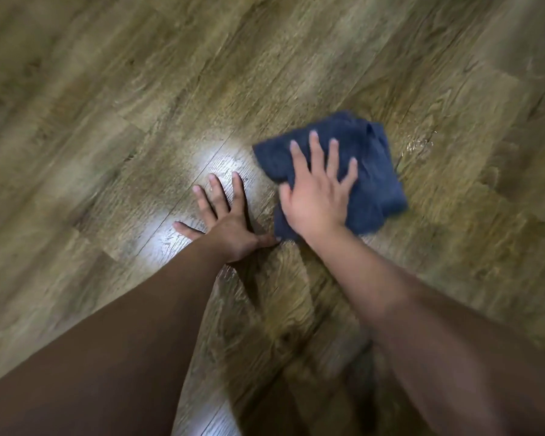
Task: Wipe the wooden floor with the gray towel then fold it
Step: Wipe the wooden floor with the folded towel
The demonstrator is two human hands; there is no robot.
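The gray towel (372,171), dark blue-gray and bunched into a rough square, lies on the wooden floor (139,105) right of centre. My right hand (318,190) presses flat on top of it with fingers spread. My left hand (225,218) rests flat on the bare floor just left of the towel, fingers splayed, its thumb reaching toward the towel's near corner. The towel's edges look blurred.
Brown wood-grain planks run diagonally across the whole view. A bright light reflection (199,174) shines on the floor beside my left hand. A small wet-looking glint (419,146) sits to the right of the towel.
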